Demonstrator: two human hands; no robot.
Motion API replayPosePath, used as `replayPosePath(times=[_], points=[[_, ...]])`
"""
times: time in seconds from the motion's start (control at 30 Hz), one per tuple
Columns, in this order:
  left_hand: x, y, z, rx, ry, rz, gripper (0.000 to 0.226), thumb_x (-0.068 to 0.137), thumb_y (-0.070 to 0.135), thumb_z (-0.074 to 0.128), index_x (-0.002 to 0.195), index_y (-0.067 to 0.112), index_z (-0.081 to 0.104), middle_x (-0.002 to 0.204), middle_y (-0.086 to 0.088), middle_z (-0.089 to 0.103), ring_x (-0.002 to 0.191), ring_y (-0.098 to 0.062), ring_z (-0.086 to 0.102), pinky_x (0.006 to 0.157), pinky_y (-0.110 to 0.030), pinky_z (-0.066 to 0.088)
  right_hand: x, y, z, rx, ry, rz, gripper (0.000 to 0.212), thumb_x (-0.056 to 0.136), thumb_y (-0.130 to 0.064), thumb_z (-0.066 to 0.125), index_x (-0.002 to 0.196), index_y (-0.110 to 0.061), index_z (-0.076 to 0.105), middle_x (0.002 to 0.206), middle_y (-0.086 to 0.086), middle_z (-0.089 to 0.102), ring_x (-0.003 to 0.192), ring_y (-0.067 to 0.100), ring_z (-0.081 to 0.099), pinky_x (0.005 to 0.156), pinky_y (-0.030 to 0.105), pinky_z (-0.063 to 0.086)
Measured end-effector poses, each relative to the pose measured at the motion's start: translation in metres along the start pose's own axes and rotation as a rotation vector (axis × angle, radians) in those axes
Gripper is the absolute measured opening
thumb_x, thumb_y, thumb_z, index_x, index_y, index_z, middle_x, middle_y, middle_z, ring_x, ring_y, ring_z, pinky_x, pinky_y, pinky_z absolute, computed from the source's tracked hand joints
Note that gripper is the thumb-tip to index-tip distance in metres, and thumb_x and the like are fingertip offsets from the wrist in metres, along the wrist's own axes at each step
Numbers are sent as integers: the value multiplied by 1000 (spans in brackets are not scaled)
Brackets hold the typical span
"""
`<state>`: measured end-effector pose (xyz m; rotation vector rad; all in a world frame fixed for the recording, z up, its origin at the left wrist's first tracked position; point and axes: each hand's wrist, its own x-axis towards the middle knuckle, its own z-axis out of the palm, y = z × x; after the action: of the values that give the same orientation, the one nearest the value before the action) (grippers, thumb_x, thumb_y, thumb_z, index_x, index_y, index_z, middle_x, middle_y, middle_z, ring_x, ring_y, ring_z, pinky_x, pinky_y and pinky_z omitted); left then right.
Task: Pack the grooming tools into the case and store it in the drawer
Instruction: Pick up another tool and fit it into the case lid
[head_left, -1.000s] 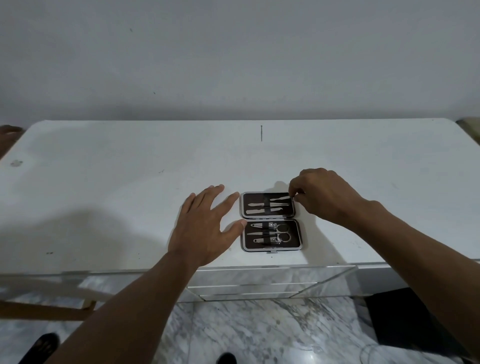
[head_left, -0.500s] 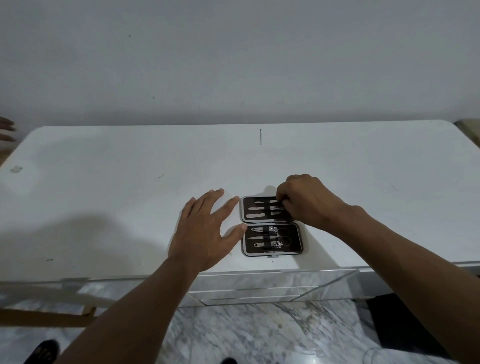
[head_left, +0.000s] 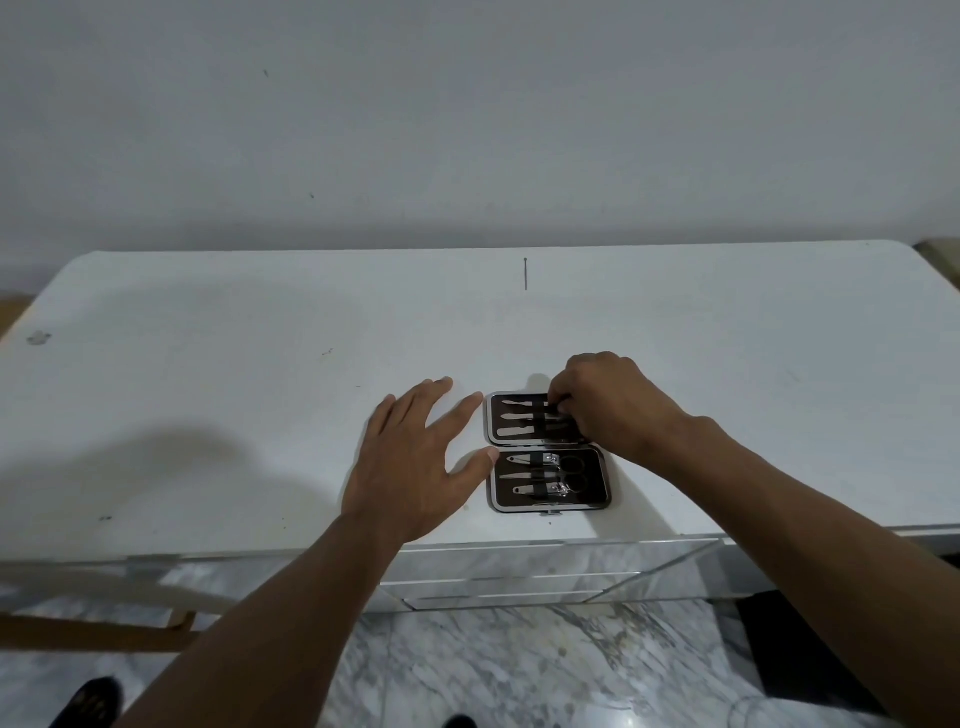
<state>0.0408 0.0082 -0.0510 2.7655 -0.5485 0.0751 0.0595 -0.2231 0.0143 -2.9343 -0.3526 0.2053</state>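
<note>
Two bare hands work at the near edge of a white tabletop (head_left: 260, 415). Our right hand (head_left: 615, 408) is curled over the far half of an open grooming case (head_left: 548, 451), fingertips bunched together at the right ends of the tools (head_left: 524, 417) strapped there. We think it is pressing or pinching one tool under its elastic band, but the knuckles hide the contact, so we cannot tell whether anything is truly gripped. Our left hand (head_left: 421, 460) lies flat just left of the case, fingers spread apart, holding nothing; its thumb tip touches the case's left edge near the hinge.

Moving outward, the case lies opened flat, both dark halves facing up. Its near half holds clippers, scissors (head_left: 569, 474) and files under a band. Farther back on the table lies one thin dark pin-like object (head_left: 525, 274), well apart from everything. Below the table edge we see mirrored drawer fronts (head_left: 519, 582), shut.

As for risks: the case sits near the table's front edge, so a hard push could slide it off. A tool left half under its band could stop the case from closing.
</note>
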Motion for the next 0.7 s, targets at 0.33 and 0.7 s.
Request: replayPosePath(times=[0.33, 0.7], points=[[0, 0, 0, 3, 2, 5, 65, 89, 71, 28, 146, 41, 35, 156, 5, 32, 145, -15, 24, 119, -43, 15, 1, 1, 0, 46, -1, 33, 25, 88, -3, 51, 99, -10, 72, 101, 8, 68, 95, 29, 62, 80, 36, 49], [-1, 4, -6, -18, -16, -8, 63, 89, 68, 33, 146, 41, 34, 155, 6, 33, 145, -14, 23, 120, -43, 17, 65, 6, -13, 119, 141, 157, 20, 92, -12, 52, 91, -3, 69, 93, 13, 72, 87, 33, 65, 74, 34, 49]])
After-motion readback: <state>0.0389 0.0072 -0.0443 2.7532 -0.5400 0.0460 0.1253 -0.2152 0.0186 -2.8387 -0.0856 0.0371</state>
